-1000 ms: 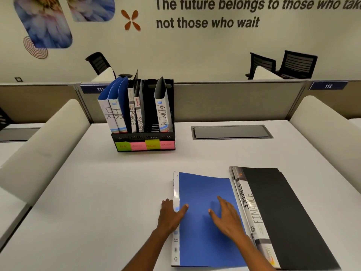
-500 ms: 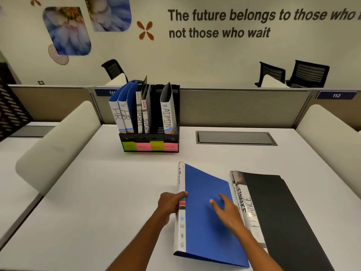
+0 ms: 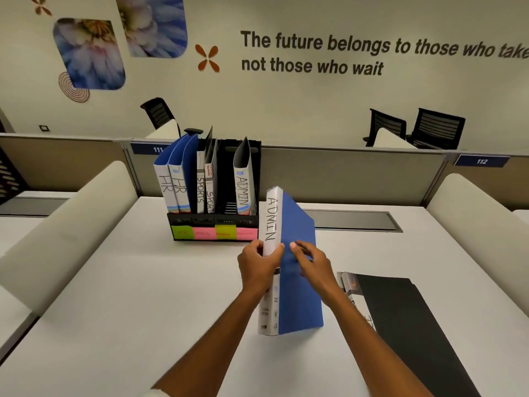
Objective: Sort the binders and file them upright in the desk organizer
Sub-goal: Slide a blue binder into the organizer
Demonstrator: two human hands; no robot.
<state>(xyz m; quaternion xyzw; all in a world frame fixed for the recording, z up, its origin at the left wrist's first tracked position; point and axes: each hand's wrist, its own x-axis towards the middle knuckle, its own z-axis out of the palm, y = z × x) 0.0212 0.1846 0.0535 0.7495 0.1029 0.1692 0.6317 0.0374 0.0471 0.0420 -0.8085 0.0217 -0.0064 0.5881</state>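
The wide white bench (image 3: 114, 296) carries everything. Ahead of the hands and to their left stands the black slotted desk organizer (image 3: 213, 224), an ADMIN file in its rightmost slot. The blue plastic binder with a white ADMIN spine (image 3: 297, 282) is upright between the hands: the left hand (image 3: 257, 267) grips the spine, the right hand (image 3: 315, 265) presses spread fingers on the cover. Best to lift it spine-forward and slide it in beside that ADMIN file.

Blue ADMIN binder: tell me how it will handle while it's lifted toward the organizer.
The blue ADMIN binder probably stays stiff: its cover looks flat while held upright. It seems light, since the left hand alone grips its spine and the right hand only rests fingers on the cover. Narrow spine, tall cover: it would likely tip over if released.
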